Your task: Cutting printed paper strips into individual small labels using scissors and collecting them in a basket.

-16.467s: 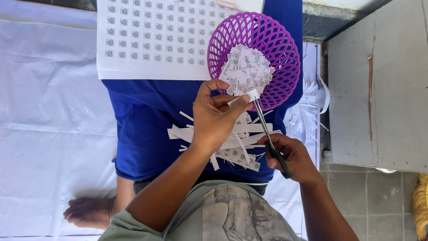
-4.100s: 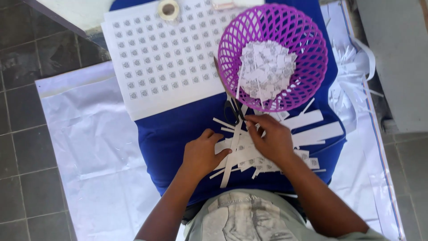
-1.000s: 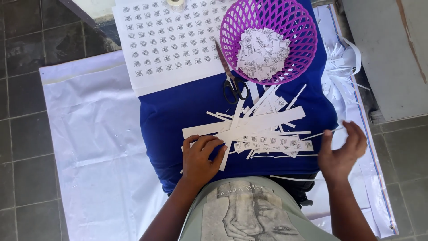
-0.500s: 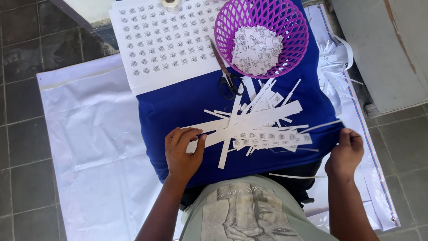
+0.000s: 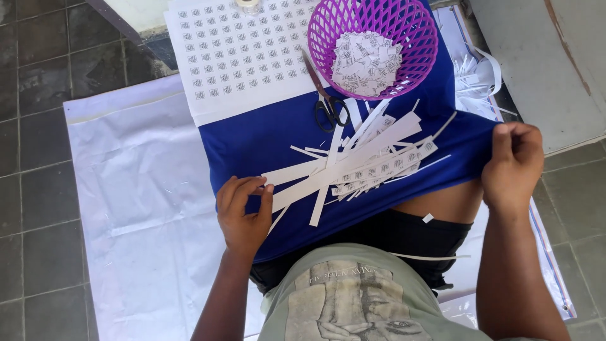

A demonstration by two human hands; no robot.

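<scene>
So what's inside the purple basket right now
The purple basket holds a heap of small cut white paper squares with dark printed marks. The heap covers the basket's bottom, so anything under it cannot be seen.

Cloth point(image 5: 265, 139) spread over the lap, paper strips point(image 5: 353, 165) piled at its centre. Scissors point(image 5: 328, 107) beyond the strips, just before the basket point(image 5: 416, 38). Cut squares point(image 5: 365, 60) in the basket. Printed sheet point(image 5: 240, 50) left of the basket. Left hand point(image 5: 243, 215) on the cloth's near-left part; right hand point(image 5: 514, 165) at its right edge. Plastic sheet point(image 5: 145, 208) under everything, on the floor.
</scene>
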